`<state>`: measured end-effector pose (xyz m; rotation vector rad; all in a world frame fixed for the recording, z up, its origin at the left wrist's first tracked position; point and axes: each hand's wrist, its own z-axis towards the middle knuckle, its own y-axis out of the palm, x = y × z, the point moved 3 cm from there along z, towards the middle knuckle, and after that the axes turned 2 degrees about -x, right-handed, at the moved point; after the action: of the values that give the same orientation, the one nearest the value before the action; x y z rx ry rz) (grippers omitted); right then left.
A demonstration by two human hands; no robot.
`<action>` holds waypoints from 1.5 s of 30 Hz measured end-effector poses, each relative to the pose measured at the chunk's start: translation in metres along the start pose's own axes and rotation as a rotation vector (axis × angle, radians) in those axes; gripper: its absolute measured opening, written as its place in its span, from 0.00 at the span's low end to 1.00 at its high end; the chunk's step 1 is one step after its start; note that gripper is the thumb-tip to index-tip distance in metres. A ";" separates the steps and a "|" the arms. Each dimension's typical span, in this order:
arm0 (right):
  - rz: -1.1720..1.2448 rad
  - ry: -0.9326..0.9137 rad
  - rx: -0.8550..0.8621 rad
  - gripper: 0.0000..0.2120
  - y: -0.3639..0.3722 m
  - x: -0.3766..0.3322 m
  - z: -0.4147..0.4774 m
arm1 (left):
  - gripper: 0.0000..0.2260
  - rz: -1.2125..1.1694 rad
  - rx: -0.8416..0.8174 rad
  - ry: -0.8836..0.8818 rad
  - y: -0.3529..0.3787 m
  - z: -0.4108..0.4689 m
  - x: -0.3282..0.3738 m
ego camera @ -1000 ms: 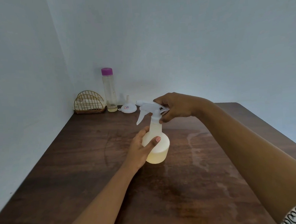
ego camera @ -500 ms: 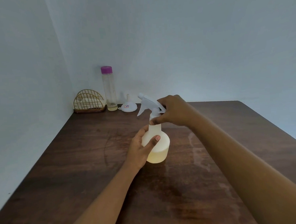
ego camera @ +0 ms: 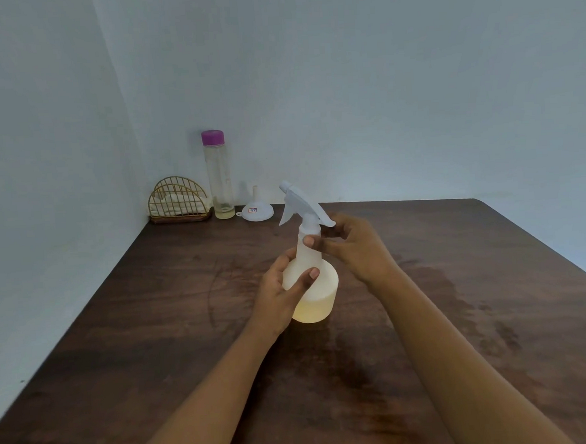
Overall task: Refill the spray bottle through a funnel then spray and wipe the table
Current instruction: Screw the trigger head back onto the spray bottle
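Observation:
A translucent white spray bottle (ego camera: pixel 318 294) with yellowish liquid in its base stands on the dark wooden table (ego camera: pixel 153 316) at the centre. My left hand (ego camera: pixel 282 293) grips its round body from the left. My right hand (ego camera: pixel 353 247) pinches the collar below the white trigger head (ego camera: pixel 301 204), whose nozzle points up and to the left. A white funnel (ego camera: pixel 257 208) sits mouth down at the back. Beside it stands a tall clear bottle (ego camera: pixel 218 178) with a purple cap and a little yellowish liquid at its bottom.
A gold wire holder (ego camera: pixel 179 201) with a white cloth inside sits in the back left corner against the walls. Wet streaks mark the table to the right of the spray bottle. The table's right edge runs diagonally at far right.
My right hand has slid from the top of the trigger head down to the collar. The trigger head has turned and its nozzle now tilts higher. My left hand keeps its grip.

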<state>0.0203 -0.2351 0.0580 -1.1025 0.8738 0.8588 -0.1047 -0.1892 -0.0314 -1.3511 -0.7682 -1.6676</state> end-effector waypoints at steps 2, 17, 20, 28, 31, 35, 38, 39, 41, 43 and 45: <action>-0.008 -0.025 -0.012 0.06 -0.003 -0.001 0.002 | 0.27 -0.006 0.003 0.003 0.000 0.000 0.001; -0.173 -0.045 0.197 0.15 0.010 0.006 0.007 | 0.21 -0.023 0.028 0.043 0.002 -0.001 0.000; -0.256 -0.022 0.402 0.20 0.028 0.003 -0.002 | 0.16 -0.072 0.005 0.063 0.003 -0.002 0.005; 0.054 -0.008 -0.019 0.22 0.001 0.015 -0.007 | 0.19 -0.012 0.004 0.054 0.000 0.001 0.000; 0.038 -0.057 -0.005 0.15 -0.001 0.011 -0.003 | 0.18 -0.019 0.010 0.056 0.001 0.000 0.000; 0.115 -0.033 0.179 0.09 0.007 0.012 -0.001 | 0.15 -0.046 0.027 0.071 0.003 -0.001 0.002; -0.023 -0.041 0.396 0.15 0.021 0.009 -0.007 | 0.15 -0.069 0.036 0.073 0.005 -0.002 0.002; -0.036 -0.053 0.442 0.16 0.025 0.008 -0.009 | 0.16 -0.068 0.034 0.072 0.005 -0.002 0.001; 0.008 -0.050 0.427 0.19 0.026 0.009 -0.010 | 0.19 -0.063 0.029 0.064 0.004 -0.001 0.000; 0.121 -0.009 0.273 0.23 0.021 0.014 -0.008 | 0.21 -0.050 0.014 0.045 0.002 -0.001 -0.002; 0.158 0.018 0.093 0.26 0.015 0.019 -0.004 | 0.19 -0.036 -0.029 0.030 0.000 0.000 -0.001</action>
<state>0.0140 -0.2333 0.0340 -0.9716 1.0157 0.9299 -0.1046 -0.1893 -0.0321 -1.3367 -0.7577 -1.7299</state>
